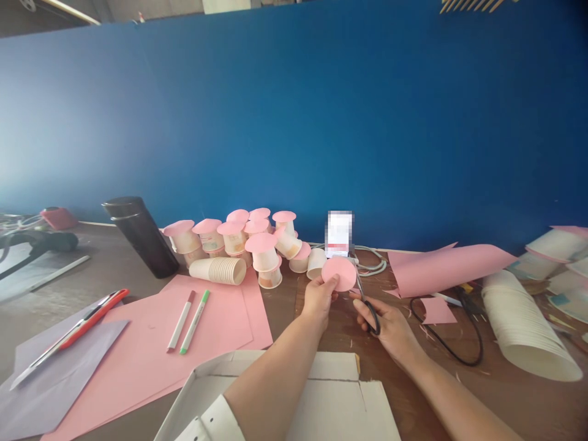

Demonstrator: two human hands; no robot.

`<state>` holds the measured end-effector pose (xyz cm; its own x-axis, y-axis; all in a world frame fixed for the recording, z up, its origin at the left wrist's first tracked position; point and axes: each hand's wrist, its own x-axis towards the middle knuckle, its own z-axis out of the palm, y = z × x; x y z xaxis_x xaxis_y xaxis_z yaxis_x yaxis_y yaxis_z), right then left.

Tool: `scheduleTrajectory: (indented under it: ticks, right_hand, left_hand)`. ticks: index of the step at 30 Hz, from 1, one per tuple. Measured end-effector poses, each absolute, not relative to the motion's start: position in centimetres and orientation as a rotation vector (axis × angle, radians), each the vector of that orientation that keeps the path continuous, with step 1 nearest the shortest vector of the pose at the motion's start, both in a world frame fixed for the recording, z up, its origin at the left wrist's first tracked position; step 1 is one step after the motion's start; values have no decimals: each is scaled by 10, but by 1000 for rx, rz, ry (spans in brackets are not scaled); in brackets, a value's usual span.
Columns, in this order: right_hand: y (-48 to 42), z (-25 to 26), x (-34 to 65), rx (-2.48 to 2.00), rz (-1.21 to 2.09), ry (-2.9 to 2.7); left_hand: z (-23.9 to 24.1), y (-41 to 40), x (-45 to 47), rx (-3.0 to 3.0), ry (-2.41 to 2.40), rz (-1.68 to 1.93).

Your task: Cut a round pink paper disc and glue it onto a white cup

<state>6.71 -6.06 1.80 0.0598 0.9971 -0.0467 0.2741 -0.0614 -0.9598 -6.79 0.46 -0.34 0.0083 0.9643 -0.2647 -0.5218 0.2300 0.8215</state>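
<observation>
My left hand (318,298) pinches a pink paper circle (339,273) and holds it up above the brown table. My right hand (388,324) grips black-handled scissors (367,303), whose blades point up to the circle's right edge. Behind the hands stands a cluster of paper cups topped with pink paper circles (250,242), and a sleeve of stacked cups (218,269) lies on its side.
Pink paper sheets (184,343) with two markers (188,320) lie at left, beside a red utility knife (78,327) and a dark flask (140,236). An open white box (331,392) sits in front. A curled pink sheet (448,266), black cable (450,343) and cup stack (523,331) are at right.
</observation>
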Motion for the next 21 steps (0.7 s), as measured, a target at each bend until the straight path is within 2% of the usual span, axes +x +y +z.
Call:
scheduleTrajectory:
  ticks: [14, 21]
  right_hand:
    - [-60, 15, 68, -1478, 1094, -1339]
    - [-60, 17, 67, -1485, 1047, -1347]
  left_hand:
    - [-1, 1, -65, 449, 862, 1295]
    - [1, -5, -63, 349, 760, 1171]
